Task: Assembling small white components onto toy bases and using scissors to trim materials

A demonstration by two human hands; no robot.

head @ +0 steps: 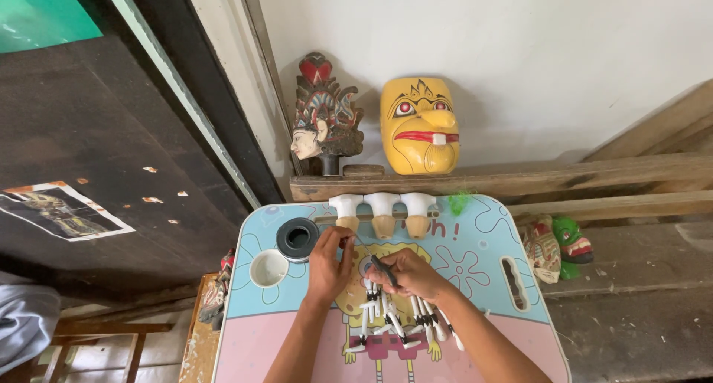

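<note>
From the head camera I saw my left hand (329,258) pinched around a small piece too hidden to name, near a black ring-shaped pot (298,238). My right hand (411,273) gripped a thin dark brush (384,270), held like a pen. Both hovered over the middle of a pastel cartoon-printed table (475,294), above a row of small white-and-black painted pieces (394,320). I judged the brush light, stiff and best gripped near its tip; the little pieces looked light, fragile, and possibly wet with paint.
</note>
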